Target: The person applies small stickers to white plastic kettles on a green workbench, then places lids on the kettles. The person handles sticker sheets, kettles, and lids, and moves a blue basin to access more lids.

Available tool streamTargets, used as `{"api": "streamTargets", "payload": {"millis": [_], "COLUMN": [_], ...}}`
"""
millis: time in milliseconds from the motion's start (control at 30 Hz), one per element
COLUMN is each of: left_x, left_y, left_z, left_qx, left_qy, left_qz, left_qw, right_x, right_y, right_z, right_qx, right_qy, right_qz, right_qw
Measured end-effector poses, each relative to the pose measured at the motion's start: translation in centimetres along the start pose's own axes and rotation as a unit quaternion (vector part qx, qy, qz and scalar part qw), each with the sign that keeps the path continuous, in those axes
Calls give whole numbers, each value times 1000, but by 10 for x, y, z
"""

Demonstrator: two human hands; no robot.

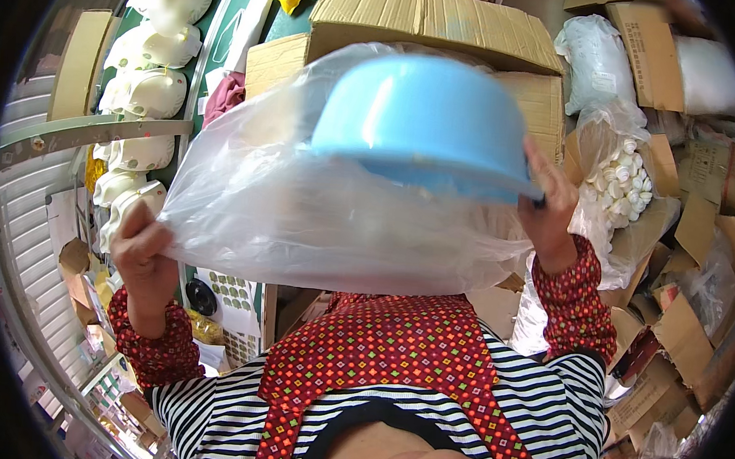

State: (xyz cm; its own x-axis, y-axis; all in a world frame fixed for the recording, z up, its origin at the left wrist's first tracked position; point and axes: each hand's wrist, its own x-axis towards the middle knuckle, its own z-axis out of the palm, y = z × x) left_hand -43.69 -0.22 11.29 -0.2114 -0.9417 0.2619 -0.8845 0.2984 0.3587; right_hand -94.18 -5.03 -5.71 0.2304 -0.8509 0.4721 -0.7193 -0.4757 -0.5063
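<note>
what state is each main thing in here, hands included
Left hand: closed on the plastic bag's edge
Right hand: closed on the basin's rim side
Blue basin: raised, tipped rim-down
Plastic bag: spread out, wrinkled
Cardboard box: open, flaps out
White pieces: heaped, exposed

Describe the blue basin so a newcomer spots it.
Find the open cardboard box at top centre. In front of it, a translucent plastic bag spreads from the left hand. Overlapping the bag in view, gripped by the right hand, is the blue basin: round, glossy, its solid light blue unlike the brown box and colourless bag.
</note>
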Motion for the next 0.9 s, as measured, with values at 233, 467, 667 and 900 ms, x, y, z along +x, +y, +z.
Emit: {"api": "streamTargets", "payload": {"millis": [233,467,667,900], "left_x": [-9,-33,12,74], "left_y": [30,46,29,15], "left_z": [-40,-92,-16,195], "left_qx": [-87,-54,5,34], "left_qy": [48,29,-322,-303], "left_qz": [99,97,24,63], "left_qw": [990,993,946,950], "right_x": [23,109,30,-34], "right_y": [0,-1,35,74], "right_z": [44,51,98,123], "right_qx": [-13,-72,-30,-72], "right_qy": [8,137,86,15], "right_qz": [-54,-144,-60,-44], "right_qw": [998,978,994,996]}}
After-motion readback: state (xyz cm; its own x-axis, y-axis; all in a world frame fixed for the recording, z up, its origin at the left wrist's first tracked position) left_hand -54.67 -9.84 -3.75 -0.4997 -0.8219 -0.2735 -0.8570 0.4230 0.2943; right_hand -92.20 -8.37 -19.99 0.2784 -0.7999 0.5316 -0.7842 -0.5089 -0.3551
